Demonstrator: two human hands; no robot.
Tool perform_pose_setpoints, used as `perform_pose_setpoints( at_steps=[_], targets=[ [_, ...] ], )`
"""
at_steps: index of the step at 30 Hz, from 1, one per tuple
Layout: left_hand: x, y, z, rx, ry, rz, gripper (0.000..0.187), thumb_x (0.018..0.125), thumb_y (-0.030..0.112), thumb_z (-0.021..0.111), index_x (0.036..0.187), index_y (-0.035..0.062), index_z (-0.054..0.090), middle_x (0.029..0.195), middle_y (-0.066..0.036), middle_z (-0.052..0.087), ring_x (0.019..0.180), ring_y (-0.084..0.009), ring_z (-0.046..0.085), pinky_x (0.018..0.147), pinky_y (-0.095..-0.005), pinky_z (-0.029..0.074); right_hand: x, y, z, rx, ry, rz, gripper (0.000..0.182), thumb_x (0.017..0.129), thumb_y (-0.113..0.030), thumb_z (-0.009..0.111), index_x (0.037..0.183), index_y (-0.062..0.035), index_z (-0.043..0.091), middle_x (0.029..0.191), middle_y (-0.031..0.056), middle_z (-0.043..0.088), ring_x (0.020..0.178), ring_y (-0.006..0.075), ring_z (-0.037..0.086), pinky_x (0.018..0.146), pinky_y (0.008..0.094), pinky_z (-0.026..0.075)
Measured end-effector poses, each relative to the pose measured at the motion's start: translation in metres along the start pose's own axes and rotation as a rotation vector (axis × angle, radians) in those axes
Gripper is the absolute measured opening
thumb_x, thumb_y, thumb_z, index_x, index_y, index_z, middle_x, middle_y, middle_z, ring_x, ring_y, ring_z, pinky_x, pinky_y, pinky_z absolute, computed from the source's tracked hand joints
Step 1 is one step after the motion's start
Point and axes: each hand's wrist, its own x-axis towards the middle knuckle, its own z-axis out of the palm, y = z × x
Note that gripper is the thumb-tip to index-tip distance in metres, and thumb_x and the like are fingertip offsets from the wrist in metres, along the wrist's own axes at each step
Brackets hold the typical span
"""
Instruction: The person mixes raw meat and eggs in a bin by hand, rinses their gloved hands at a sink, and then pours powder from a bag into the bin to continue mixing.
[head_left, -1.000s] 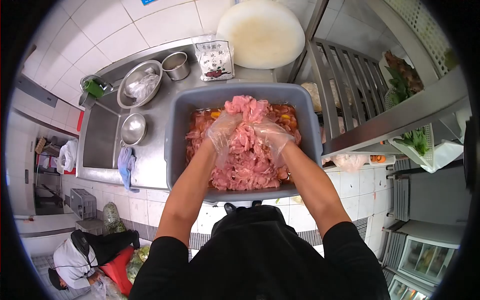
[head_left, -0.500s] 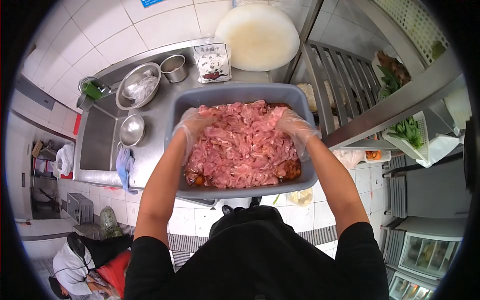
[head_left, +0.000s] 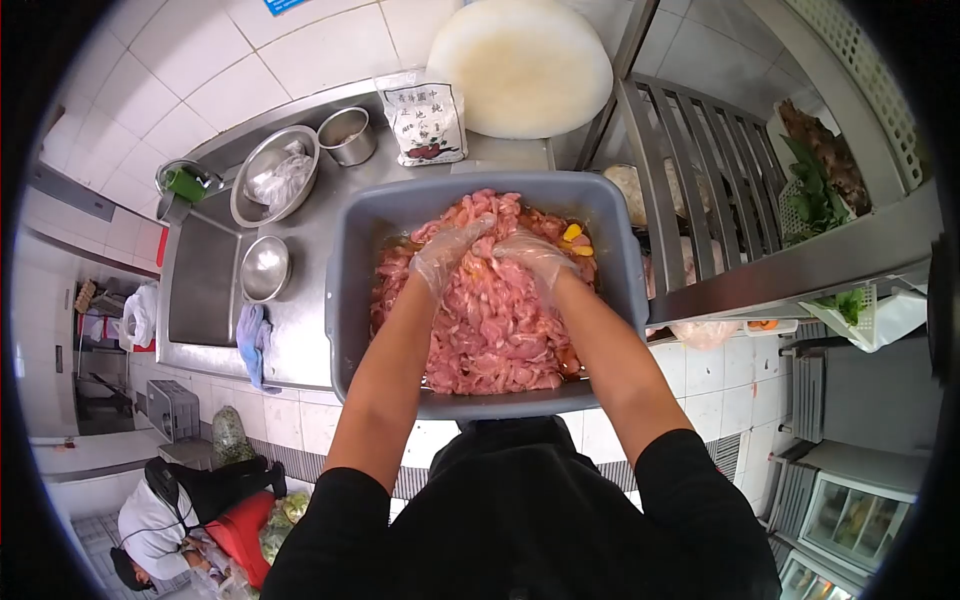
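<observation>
A grey plastic tub (head_left: 336, 300) holds a heap of raw sliced meat (head_left: 495, 330) in brown liquid. Both my hands wear clear plastic gloves and are pressed into the upper middle of the heap, close to each other. My left hand (head_left: 450, 250) curls over the meat with its fingers pointing inward. Facing it, my right hand (head_left: 535, 255) grips meat too, its fingertips partly buried. Yellow egg yolks (head_left: 573, 233) lie in the liquid at the tub's right side.
Behind the tub stand a printed white bag (head_left: 425, 122) and a round cutting board (head_left: 520, 68). Metal bowls (head_left: 266, 268) and a blue cloth (head_left: 253, 343) sit beside the sink (head_left: 205, 280). A metal rack (head_left: 700, 180) borders the right. Another person (head_left: 165, 535) is at lower left.
My hands have moved from the tub's two sides inward to the middle, pushing the meat together. Liquid and yellow yolks now show at the upper right of the tub.
</observation>
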Motion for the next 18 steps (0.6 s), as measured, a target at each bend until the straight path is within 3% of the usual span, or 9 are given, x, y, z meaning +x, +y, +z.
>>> perform_pose_setpoints(
  at_steps=[2, 4, 6, 7, 9, 10, 11, 15, 18],
  targets=[
    [-0.036, 0.036, 0.004, -0.565, -0.201, 0.001, 0.074, 0.088, 0.03, 0.071, 0.148, 0.004, 0.037, 0.152, -0.007, 0.036, 0.14, -0.0153, 0.031, 0.113, -0.028, 0.026, 0.012, 0.003, 0.01, -0.087, -0.095, -0.201, 0.065, 0.079, -0.036, 0.068, 0.134, -0.0041, 0.055, 0.14, 0.0206, 0.051, 0.132, 0.0278, 0.047, 0.11, 0.0363, 0.032],
    [-0.03, 0.022, 0.012, -0.625, -0.125, -0.006, 0.071, 0.089, 0.028, 0.069, 0.148, 0.0061, 0.037, 0.151, -0.006, 0.036, 0.138, -0.015, 0.034, 0.112, -0.0276, 0.027, 0.015, 0.01, 0.019, -0.136, -0.089, -0.077, 0.055, 0.083, -0.031, 0.064, 0.13, -0.004, 0.058, 0.139, 0.0186, 0.053, 0.129, 0.0248, 0.049, 0.107, 0.0349, 0.035],
    [-0.03, 0.017, 0.01, -0.688, -0.049, -0.013, 0.069, 0.09, 0.026, 0.068, 0.149, 0.0083, 0.037, 0.151, -0.006, 0.037, 0.137, -0.0148, 0.036, 0.111, -0.0271, 0.029, 0.048, 0.047, 0.037, -0.237, 0.083, -0.374, 0.046, 0.084, -0.03, 0.061, 0.12, -0.0003, 0.06, 0.108, 0.0188, 0.064, 0.097, 0.0183, 0.058, 0.089, 0.0328, 0.045],
    [-0.035, 0.024, 0.002, -0.619, -0.191, -0.081, 0.069, 0.091, 0.024, 0.067, 0.15, 0.0097, 0.034, 0.151, -0.005, 0.037, 0.135, -0.0153, 0.038, 0.11, -0.0277, 0.031, 0.032, 0.034, 0.041, 0.092, 0.038, -0.355, 0.043, 0.085, -0.029, 0.06, 0.116, 0.0021, 0.061, 0.103, 0.0179, 0.062, 0.093, 0.0179, 0.055, 0.088, 0.0319, 0.045],
    [-0.037, 0.026, -0.002, -0.547, -0.334, -0.139, 0.07, 0.091, 0.023, 0.066, 0.151, 0.011, 0.032, 0.15, -0.005, 0.038, 0.134, -0.0157, 0.041, 0.109, -0.0282, 0.032, -0.025, -0.013, 0.034, 0.143, 0.056, -0.279, 0.049, 0.087, -0.029, 0.059, 0.125, 0.0015, 0.055, 0.115, 0.0198, 0.061, 0.102, 0.0228, 0.056, 0.092, 0.0343, 0.044],
    [-0.032, 0.015, 0.0, -0.544, -0.276, 0.066, 0.065, 0.093, 0.022, 0.064, 0.15, 0.0106, 0.034, 0.149, -0.005, 0.04, 0.132, -0.0159, 0.043, 0.108, -0.0293, 0.034, -0.046, -0.033, 0.031, 0.197, 0.07, -0.201, 0.055, 0.089, -0.029, 0.058, 0.134, 0.001, 0.05, 0.127, 0.0217, 0.059, 0.111, 0.0278, 0.056, 0.096, 0.0367, 0.043],
    [-0.03, 0.009, 0.001, -0.537, -0.216, 0.271, 0.061, 0.094, 0.02, 0.062, 0.148, 0.0101, 0.035, 0.147, -0.005, 0.042, 0.129, -0.0161, 0.045, 0.107, -0.0303, 0.036, -0.043, -0.031, 0.029, 0.196, 0.072, -0.203, 0.055, 0.089, -0.029, 0.058, 0.134, 0.001, 0.05, 0.127, 0.0217, 0.059, 0.111, 0.0278, 0.056, 0.096, 0.0367, 0.043],
    [-0.032, 0.0, -0.008, -0.351, -0.098, 0.068, 0.053, 0.097, 0.017, 0.057, 0.146, 0.008, 0.038, 0.142, -0.004, 0.047, 0.127, -0.0154, 0.046, 0.108, -0.0314, 0.036, -0.05, -0.035, 0.022, -0.105, 0.118, -0.094, 0.06, 0.086, -0.037, 0.06, 0.128, 0.0037, 0.052, 0.122, 0.024, 0.06, 0.112, 0.0288, 0.058, 0.096, 0.0369, 0.043],
    [-0.016, -0.037, -0.011, -0.21, 0.043, 0.332, 0.043, 0.099, 0.02, 0.053, 0.139, 0.0062, 0.044, 0.133, -0.003, 0.053, 0.122, -0.0147, 0.049, 0.105, -0.0305, 0.037, -0.076, -0.066, 0.015, -0.188, 0.156, -0.043, 0.057, 0.082, -0.041, 0.062, 0.117, 0.0044, 0.059, 0.116, 0.0252, 0.062, 0.108, 0.0302, 0.061, 0.093, 0.038, 0.045]
  ],
)
